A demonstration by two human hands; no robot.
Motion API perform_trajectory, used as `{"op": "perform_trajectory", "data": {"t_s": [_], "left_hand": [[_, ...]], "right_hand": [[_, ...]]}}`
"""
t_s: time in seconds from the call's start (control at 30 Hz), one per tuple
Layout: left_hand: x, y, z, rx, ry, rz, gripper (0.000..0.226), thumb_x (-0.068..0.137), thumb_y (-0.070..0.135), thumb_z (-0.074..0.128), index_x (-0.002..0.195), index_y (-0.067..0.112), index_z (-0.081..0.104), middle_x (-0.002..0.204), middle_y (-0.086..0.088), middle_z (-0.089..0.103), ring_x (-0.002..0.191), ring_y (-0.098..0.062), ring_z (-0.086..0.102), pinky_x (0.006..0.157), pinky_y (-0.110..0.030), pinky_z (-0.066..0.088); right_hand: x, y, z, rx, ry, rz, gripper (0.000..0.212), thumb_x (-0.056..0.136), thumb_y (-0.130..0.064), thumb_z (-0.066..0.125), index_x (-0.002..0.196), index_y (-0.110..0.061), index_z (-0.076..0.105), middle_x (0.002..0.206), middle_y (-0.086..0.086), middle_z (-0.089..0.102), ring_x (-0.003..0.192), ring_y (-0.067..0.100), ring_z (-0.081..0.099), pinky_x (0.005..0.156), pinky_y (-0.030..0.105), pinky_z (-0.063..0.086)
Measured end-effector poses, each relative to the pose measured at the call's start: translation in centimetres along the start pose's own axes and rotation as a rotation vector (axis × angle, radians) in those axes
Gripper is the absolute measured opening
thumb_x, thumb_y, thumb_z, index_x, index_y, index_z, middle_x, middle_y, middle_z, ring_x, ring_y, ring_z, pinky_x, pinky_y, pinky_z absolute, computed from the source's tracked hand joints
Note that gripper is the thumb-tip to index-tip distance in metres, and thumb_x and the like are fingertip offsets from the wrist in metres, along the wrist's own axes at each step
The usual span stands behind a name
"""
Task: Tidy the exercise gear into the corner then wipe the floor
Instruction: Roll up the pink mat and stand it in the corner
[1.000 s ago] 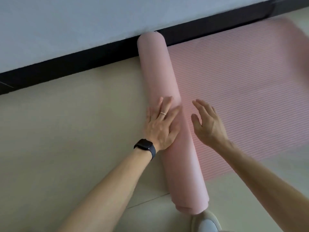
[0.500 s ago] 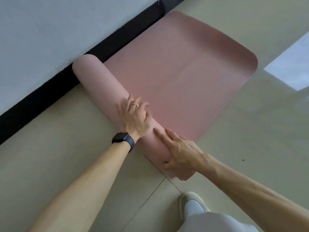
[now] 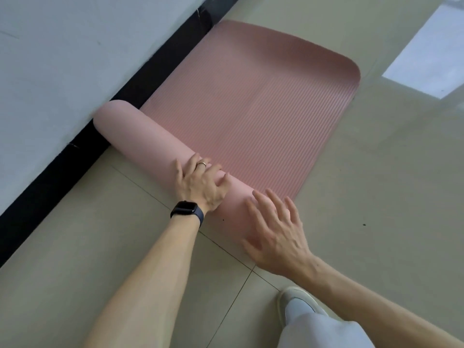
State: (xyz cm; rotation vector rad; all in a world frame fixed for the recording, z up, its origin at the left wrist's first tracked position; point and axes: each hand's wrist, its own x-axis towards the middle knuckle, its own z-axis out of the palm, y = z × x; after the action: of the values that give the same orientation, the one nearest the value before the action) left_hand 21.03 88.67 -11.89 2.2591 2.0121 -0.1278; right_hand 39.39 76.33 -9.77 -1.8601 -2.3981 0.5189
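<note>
Pink ribbed foam exercise mat [image 3: 251,116], partly rolled, on the beige tiled floor [image 3: 376,197]. We see its flat part lying along the black skirting [image 3: 75,172] at the floor's wall edge. The roll [image 3: 150,141] lies across the near end of the mat, its far end touching the skirting. The left hand [image 3: 200,184], with a ring [image 3: 201,164] and a black wristwatch [image 3: 187,209], rests on the middle of the roll, fingers curled over its top. The right hand [image 3: 276,234] is spread flat, fingers straight, over the roll's near end. We cannot tell whether it touches. A pale shoe [image 3: 293,295] stands on the floor just beside that end.
</note>
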Motion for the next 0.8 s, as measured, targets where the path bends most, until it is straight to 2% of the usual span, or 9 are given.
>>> {"op": "perform_trajectory", "data": {"t_s": [0.1,0.17,0.3,0.37,0.5,0.6,0.7,0.73,0.8], "left_hand": [[2.5,2.1,-0.8,0.067,-0.073,-0.048,0.055,0.092,0.057,0.027,0.115,0.031,0.07,0.137,-0.001,0.059,0.142,-0.02,0.032,0.117,-0.057,0.001],[3.8,3.1,-1.0,0.033,-0.059,-0.054,0.055,0.091,0.053,0.026,0.108,0.027,0.072,0.134,-0.005,0.061,0.139,-0.023,0.035,0.118,-0.053,0.004],[5.0,2.2,-1.3,-0.227,0.192,0.124,0.055,0.09,0.051,0.034,0.131,0.023,0.06,0.143,-0.011,0.052,0.144,-0.03,0.03,0.117,-0.052,0.022],[4.6,1.1,-1.0,-0.182,0.229,0.24,0.055,0.091,0.053,0.038,0.14,0.031,0.051,0.152,-0.007,0.042,0.148,-0.031,0.023,0.116,-0.062,0.021],[5.9,0.5,-0.9,-0.033,-0.007,0.185,0.064,0.092,0.071,0.015,0.152,0.05,0.02,0.166,0.009,0.01,0.153,-0.022,-0.005,0.112,-0.073,0.004],[9.5,3.2,-1.6,0.055,-0.066,0.143,0.064,0.091,0.075,0.007,0.15,0.051,0.021,0.164,0.01,0.017,0.153,-0.019,-0.007,0.11,-0.074,0.002],[13.7,6.2,-2.1,0.083,-0.087,0.093,0.062,0.092,0.071,0.01,0.141,0.049,0.038,0.157,0.01,0.035,0.152,-0.018,0.003,0.108,-0.075,-0.002],[15.0,7.1,-2.4,0.092,-0.099,0.077,0.062,0.09,0.07,0.011,0.137,0.047,0.044,0.154,0.009,0.04,0.151,-0.017,0.008,0.107,-0.076,-0.003],[17.1,8.6,-2.7,0.111,-0.134,0.044,0.063,0.087,0.068,0.014,0.131,0.045,0.053,0.148,0.008,0.048,0.148,-0.018,0.017,0.105,-0.074,-0.006]], "right_hand": [[-0.2,0.3,1.4,-0.103,-0.068,0.0,0.117,0.057,-0.062,0.075,0.154,-0.015,0.03,0.159,0.018,0.027,0.142,0.05,0.028,0.103,0.072,0.028],[1.1,1.7,1.1,-0.122,-0.126,0.013,0.12,0.055,-0.054,0.078,0.156,-0.02,0.021,0.16,0.012,0.025,0.137,0.046,0.035,0.095,0.063,0.038],[5.3,6.6,-2.7,0.058,-0.251,0.036,0.112,0.063,-0.053,0.069,0.153,-0.034,0.006,0.157,-0.009,0.026,0.127,0.03,0.045,0.091,0.05,0.049],[8.2,9.7,-5.4,0.175,-0.364,0.085,0.108,0.062,-0.05,0.069,0.153,-0.042,0.012,0.149,-0.013,0.039,0.123,0.025,0.052,0.096,0.044,0.051],[12.5,13.7,-8.3,0.308,-0.551,0.242,0.097,0.056,-0.046,0.072,0.142,-0.058,0.029,0.125,-0.009,0.06,0.117,0.021,0.057,0.097,0.04,0.051],[12.6,14.2,-8.2,0.26,-0.39,0.267,0.098,0.059,-0.052,0.063,0.149,-0.048,0.025,0.145,-0.009,0.047,0.132,0.023,0.047,0.109,0.046,0.039],[10.2,10.8,-6.1,0.063,0.08,0.262,0.083,0.074,-0.047,0.048,0.152,-0.024,0.033,0.158,0.007,0.035,0.144,0.036,0.033,0.116,0.054,0.024],[9.8,9.5,-5.0,0.031,0.135,0.238,0.085,0.075,-0.052,0.05,0.151,-0.017,0.036,0.158,0.013,0.034,0.144,0.04,0.031,0.115,0.057,0.02],[10.1,8.4,-3.1,-0.048,0.045,0.212,0.11,0.064,-0.068,0.062,0.154,-0.013,0.029,0.161,0.022,0.023,0.147,0.048,0.019,0.113,0.068,0.01]]}}
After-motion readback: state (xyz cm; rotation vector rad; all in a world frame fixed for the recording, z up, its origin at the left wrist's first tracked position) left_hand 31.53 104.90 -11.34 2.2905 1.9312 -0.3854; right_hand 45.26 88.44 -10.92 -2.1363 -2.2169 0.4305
